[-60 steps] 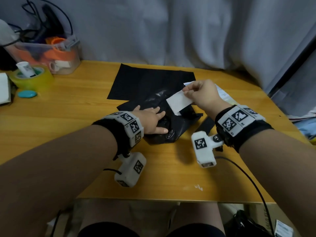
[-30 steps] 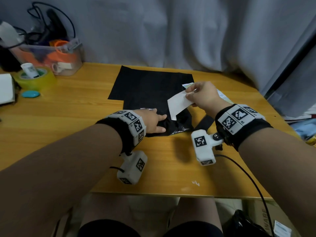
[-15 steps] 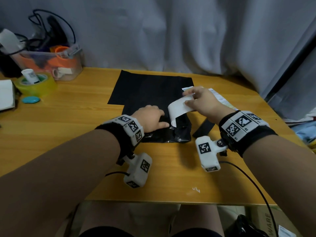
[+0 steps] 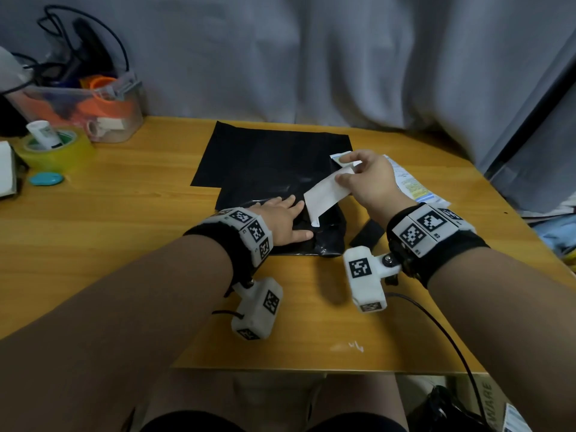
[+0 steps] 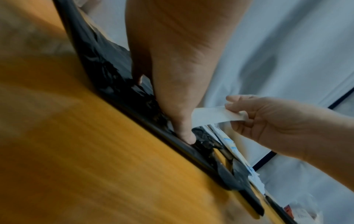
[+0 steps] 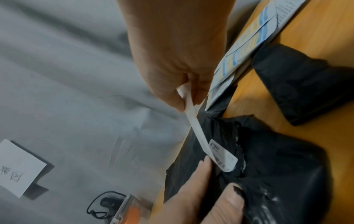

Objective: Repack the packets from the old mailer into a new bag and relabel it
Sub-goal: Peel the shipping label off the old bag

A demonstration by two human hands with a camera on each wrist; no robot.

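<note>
Dim, soft indoor light; wrist views blurred (edges warped)

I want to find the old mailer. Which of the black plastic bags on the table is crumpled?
The near black plastic bag, under the left hand, is crumpled and glossy. The far black plastic bag lies flat and smooth.

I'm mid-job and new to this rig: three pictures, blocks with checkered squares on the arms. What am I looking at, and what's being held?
No machine here: a person works bare-handed. The white blocks are cameras strapped to the wrists. The wide picture comes from a head camera looking down at a wooden table; the other two look along each hand. The left hand lies flat, pressing down a crumpled black bag. The right hand pinches a white label whose lower end still touches that bag. A flat black bag lies behind, printed packets to the right, a yellow tape roll and a clear bin far left.
</note>
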